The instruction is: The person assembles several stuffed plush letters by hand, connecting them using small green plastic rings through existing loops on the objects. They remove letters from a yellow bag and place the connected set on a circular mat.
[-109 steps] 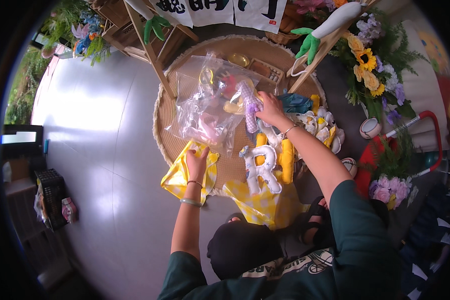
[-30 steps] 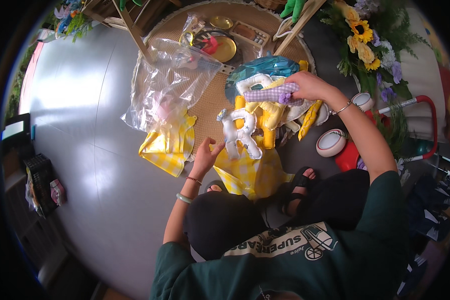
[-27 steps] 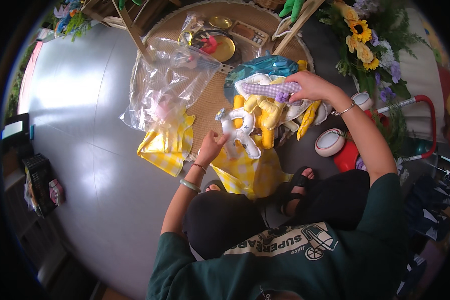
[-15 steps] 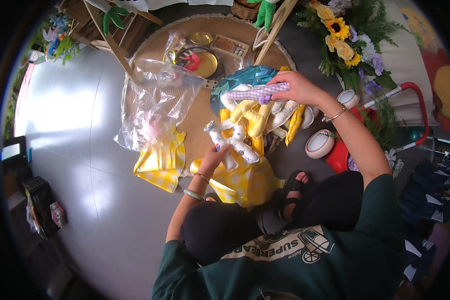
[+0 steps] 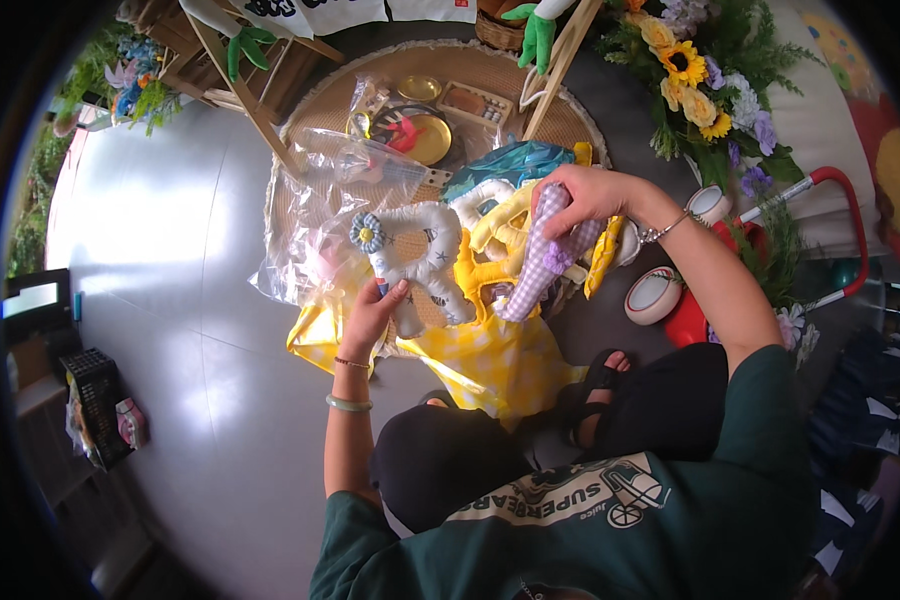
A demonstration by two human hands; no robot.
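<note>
My left hand (image 5: 372,315) grips a white stuffed fabric letter (image 5: 425,240) by its lower left side; it has small star prints and a blue flower with a yellow centre. In my right hand (image 5: 592,198) a purple gingham stuffed letter (image 5: 532,270) hangs tilted, with a purple flower on it. Behind and between both lies a pile of white and yellow stuffed letters (image 5: 505,228), partly covered by what I hold. A yellow checked cloth (image 5: 495,365) spreads below the pile, close to my feet. Beyond the pile is crinkled blue shiny material (image 5: 515,165).
A clear plastic bag (image 5: 315,220) lies left of the pile on a round woven mat (image 5: 315,100). Farther back are a gold dish (image 5: 430,140) and a wooden abacus (image 5: 475,103). Wooden stand legs (image 5: 560,70) rise behind. Flowers (image 5: 685,65) and red-and-white rolls (image 5: 654,296) sit at right.
My left hand has raised the white letter up and left, turning its face toward me. My right hand has swung the purple gingham letter from lying level to hanging down.
</note>
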